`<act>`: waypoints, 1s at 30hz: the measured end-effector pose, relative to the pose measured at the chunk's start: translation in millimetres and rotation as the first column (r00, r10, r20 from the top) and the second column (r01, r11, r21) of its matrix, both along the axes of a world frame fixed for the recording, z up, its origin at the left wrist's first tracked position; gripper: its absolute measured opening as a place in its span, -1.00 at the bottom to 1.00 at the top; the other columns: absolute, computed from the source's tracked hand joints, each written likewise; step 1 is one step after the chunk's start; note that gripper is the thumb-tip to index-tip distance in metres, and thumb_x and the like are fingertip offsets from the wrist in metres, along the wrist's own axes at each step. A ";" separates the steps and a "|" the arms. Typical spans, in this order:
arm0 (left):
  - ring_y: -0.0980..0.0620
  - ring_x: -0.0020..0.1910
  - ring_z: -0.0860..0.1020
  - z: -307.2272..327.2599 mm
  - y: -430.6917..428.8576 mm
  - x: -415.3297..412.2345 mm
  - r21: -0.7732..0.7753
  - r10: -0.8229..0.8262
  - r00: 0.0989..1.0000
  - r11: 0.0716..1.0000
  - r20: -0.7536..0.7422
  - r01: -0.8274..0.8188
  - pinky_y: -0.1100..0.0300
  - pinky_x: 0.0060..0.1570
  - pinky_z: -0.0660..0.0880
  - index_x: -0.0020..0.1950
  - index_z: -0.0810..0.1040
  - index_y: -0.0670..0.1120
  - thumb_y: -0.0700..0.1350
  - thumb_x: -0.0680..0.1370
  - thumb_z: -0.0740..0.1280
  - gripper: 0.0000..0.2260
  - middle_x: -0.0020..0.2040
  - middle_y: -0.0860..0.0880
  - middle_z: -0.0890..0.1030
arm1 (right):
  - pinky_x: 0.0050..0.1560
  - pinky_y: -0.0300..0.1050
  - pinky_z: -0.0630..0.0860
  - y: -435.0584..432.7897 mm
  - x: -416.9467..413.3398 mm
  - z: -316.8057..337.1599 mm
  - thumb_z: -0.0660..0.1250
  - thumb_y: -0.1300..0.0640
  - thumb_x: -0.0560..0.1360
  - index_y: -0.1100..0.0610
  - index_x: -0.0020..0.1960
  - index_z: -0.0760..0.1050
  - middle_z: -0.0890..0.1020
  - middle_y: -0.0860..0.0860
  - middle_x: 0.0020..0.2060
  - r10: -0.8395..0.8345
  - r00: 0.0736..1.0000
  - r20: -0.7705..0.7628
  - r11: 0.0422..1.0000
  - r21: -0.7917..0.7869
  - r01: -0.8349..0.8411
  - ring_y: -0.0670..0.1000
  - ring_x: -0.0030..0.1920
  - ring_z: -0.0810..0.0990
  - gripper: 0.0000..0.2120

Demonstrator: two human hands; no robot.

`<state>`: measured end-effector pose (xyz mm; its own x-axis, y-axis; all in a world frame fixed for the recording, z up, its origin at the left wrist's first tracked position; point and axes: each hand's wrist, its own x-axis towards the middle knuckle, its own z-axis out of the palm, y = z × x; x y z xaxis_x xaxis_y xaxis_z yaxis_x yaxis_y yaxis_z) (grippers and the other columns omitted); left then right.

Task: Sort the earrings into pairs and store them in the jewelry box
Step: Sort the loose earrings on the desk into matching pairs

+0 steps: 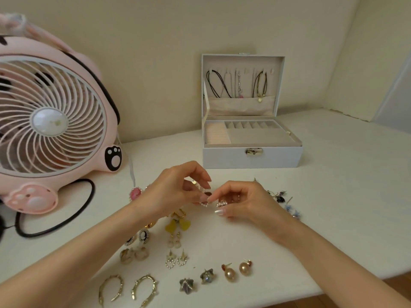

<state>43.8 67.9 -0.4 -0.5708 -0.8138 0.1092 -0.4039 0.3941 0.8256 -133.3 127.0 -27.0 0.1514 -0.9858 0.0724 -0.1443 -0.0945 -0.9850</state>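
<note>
My left hand [178, 190] pinches a small pearl earring [204, 204] just above the white table. Beside it, my right hand [242, 201] pinches a matching pearl cluster earring [221, 203]. Pairs lie in rows near the front edge: gold hoops [127, 287], star studs [196, 281], gold pearl studs [236, 270], pearl heart drops [176, 261], yellow heart earrings [178, 224], cameo ovals [139, 236]. Loose dark and blue earrings [284, 203] sit to the right. The white jewelry box [252, 157] stands open behind, its tray compartments bare.
A pink cat-shaped desk fan [51, 121] fills the left side, its black cable [66, 221] looping on the table. A pink round earring [135, 193] lies near the fan. Necklaces hang inside the box lid [242, 85]. The table's front edge [333, 285] runs at lower right.
</note>
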 end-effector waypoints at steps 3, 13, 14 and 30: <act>0.02 -0.24 0.66 -0.1 1.1 -2.7 0.043 -0.014 1.000 0.999 -0.007 0.014 0.33 -0.20 0.57 -0.09 0.55 -0.18 -0.33 0.40 0.44 -0.85 -0.15 -0.12 0.65 | -0.28 -0.23 0.44 -1.0 -0.7 -1.3 0.48 0.44 0.28 0.08 -0.26 0.54 0.49 -0.03 -0.38 -0.013 1.000 -0.002 1.000 0.025 0.013 -0.05 -0.32 0.41 -0.72; -0.01 -0.20 0.62 -1.4 -4.9 1.1 -0.013 -0.081 0.994 0.997 0.078 0.082 0.22 -0.13 0.58 -0.12 0.60 -0.11 -0.28 0.43 0.42 -0.90 -0.21 -0.08 0.66 | -0.30 -0.19 0.53 0.1 -2.5 -1.4 0.43 0.40 0.36 0.29 -0.15 0.64 0.62 0.15 -0.31 -0.029 0.999 0.035 0.999 0.022 0.029 0.05 -0.37 0.57 -0.91; -0.01 -0.19 0.64 -1.2 -5.3 1.8 -0.016 -0.080 0.993 0.997 0.086 0.081 0.21 -0.11 0.59 -0.12 0.60 -0.10 -0.30 0.43 0.42 -0.89 -0.20 -0.07 0.67 | -0.30 -0.19 0.53 -0.5 -2.5 -1.8 0.43 0.40 0.35 0.28 -0.16 0.64 0.61 0.14 -0.27 -0.048 0.998 0.032 0.999 0.009 0.048 0.07 -0.35 0.58 -0.90; 0.12 -0.23 0.56 -6.8 -3.1 0.0 -0.096 -0.122 0.955 0.984 0.271 0.153 0.29 -0.23 0.49 -0.07 0.53 0.03 -0.19 0.51 0.35 -0.89 -0.17 0.05 0.63 | -0.38 -0.18 0.53 -0.3 -0.1 -2.1 0.30 0.43 0.47 0.23 -0.05 0.52 0.60 0.08 -0.30 -0.025 0.999 0.019 0.999 -0.026 0.026 0.09 -0.32 0.63 -0.85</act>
